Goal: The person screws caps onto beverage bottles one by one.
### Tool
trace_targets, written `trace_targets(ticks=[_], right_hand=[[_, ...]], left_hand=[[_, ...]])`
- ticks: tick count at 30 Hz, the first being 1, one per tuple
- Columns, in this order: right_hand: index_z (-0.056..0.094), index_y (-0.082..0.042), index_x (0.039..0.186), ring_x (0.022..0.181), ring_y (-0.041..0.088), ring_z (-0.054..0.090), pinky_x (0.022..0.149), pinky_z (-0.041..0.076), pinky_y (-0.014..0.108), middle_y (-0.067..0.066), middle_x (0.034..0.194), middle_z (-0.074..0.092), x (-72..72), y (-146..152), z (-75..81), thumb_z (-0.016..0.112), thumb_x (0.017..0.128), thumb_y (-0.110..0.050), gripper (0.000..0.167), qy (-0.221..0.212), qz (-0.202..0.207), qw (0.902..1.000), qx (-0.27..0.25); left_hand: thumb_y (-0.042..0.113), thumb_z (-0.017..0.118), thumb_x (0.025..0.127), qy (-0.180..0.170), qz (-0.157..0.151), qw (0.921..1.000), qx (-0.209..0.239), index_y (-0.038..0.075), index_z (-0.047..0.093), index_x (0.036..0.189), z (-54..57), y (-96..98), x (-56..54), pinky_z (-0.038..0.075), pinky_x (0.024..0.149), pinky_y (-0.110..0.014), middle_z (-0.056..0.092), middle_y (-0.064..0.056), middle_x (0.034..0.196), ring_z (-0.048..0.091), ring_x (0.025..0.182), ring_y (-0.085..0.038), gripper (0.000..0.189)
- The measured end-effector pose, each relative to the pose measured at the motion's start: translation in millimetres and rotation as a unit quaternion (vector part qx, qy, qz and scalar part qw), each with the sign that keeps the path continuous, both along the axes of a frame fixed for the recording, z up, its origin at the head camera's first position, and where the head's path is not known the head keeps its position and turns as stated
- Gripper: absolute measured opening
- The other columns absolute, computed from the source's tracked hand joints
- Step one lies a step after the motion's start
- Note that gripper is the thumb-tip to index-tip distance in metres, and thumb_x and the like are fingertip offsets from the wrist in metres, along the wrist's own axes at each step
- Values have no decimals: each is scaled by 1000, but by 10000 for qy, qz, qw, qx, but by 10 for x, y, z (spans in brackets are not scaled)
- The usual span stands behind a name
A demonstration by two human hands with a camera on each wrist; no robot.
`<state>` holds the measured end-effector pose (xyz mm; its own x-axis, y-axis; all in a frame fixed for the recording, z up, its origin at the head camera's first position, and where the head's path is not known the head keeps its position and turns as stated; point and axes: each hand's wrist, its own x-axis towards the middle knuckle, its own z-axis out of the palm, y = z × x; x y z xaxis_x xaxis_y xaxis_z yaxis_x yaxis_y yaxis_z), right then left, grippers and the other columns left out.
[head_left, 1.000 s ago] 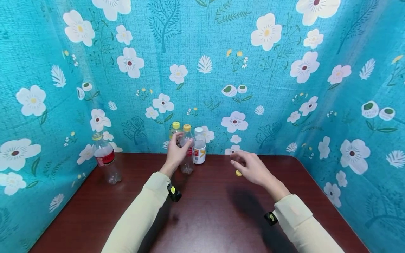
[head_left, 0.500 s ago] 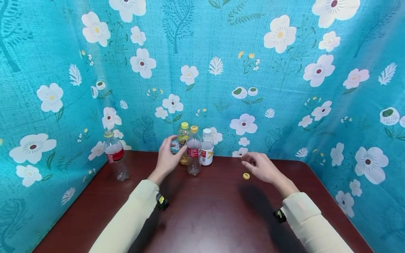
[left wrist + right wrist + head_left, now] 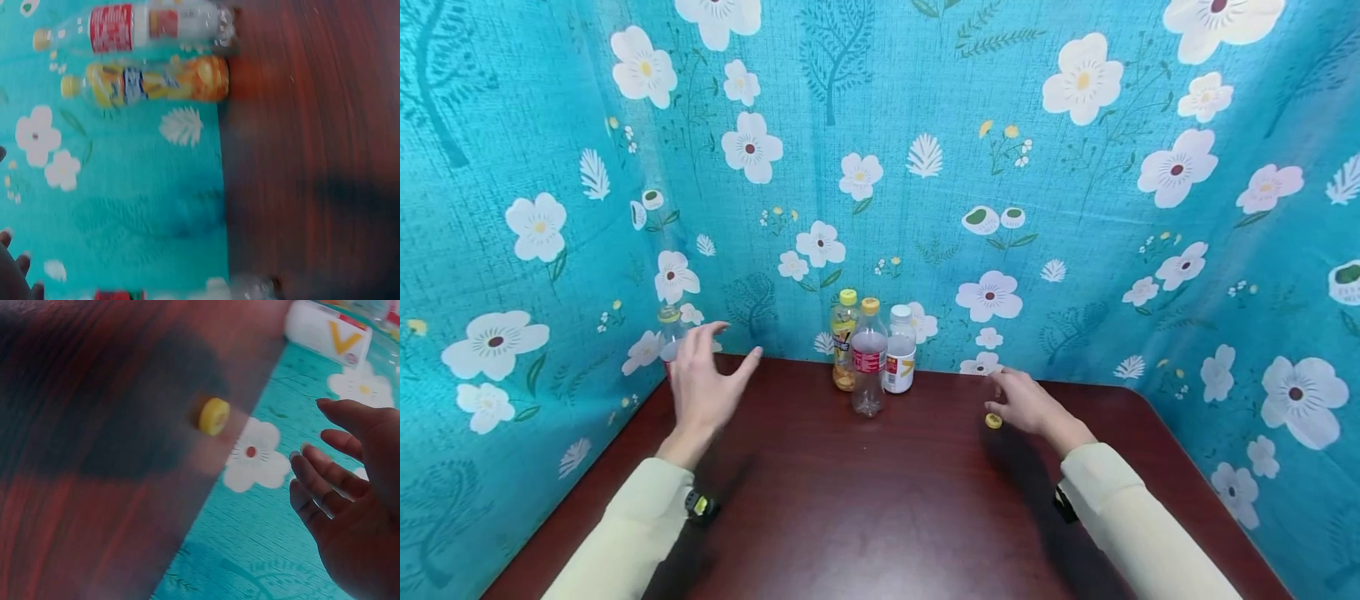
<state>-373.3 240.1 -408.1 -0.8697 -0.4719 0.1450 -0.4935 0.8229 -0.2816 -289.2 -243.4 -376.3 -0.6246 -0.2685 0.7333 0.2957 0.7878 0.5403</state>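
Observation:
My left hand (image 3: 706, 383) is held over the left of the table, fingers spread and thumb apart, with nothing in it. Behind it stands a clear bottle (image 3: 671, 331) with a red label, mostly hidden by the fingers. My right hand (image 3: 1028, 403) hovers above a small yellow bottle cap (image 3: 993, 421) that lies on the table. In the right wrist view the fingers are loosely bent and hold nothing, apart from the cap (image 3: 214, 417). Between the hands stand a red-labelled clear bottle (image 3: 868, 367) with an orange-yellow cap, a yellow-labelled drink bottle (image 3: 843, 342) and a white-capped bottle (image 3: 900, 354).
The dark red-brown table (image 3: 865, 500) meets a blue flowered cloth (image 3: 917, 250) at its back and sides. The three middle bottles stand close together near the back edge. Each wrist wears a small black camera (image 3: 700, 505).
My left hand has let go of the red-labelled bottle in the middle and moved left, to the other red-labelled bottle. My right hand has come lower, nearer the cap. The head view has turned right.

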Motion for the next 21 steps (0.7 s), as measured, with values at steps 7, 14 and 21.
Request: trace_targets(ticks=[7, 14, 21], right_hand=[[51, 1, 144, 138, 53, 42, 105, 43, 64, 34, 150, 42, -89, -61, -211, 73, 95, -21, 59, -650, -527, 9954, 470], [43, 3, 150, 130, 56, 46, 102, 43, 67, 41, 149, 34, -117, -75, -381, 72, 95, -17, 65, -1117, -769, 9885, 663], [67, -1, 121, 105, 36, 58, 91, 53, 57, 20, 110, 60, -194, -140, -495, 71, 93, -5, 29, -798, -580, 9928, 673]], left_hand=[[42, 85, 81, -54, 825, 9938, 749, 16, 35, 153, -10, -386, 72, 29, 110, -61, 37, -14, 149, 31, 139, -31, 93], [53, 83, 80, -672, 713, 9826, 1580, 30, 4, 162, -38, -603, 9, 24, 119, -60, 11, -5, 163, 12, 150, -24, 117], [56, 80, 82, -1444, 355, 9643, 2194, 30, -3, 162, -68, -688, -132, 20, 119, -65, 8, -11, 166, 12, 153, -33, 118]])
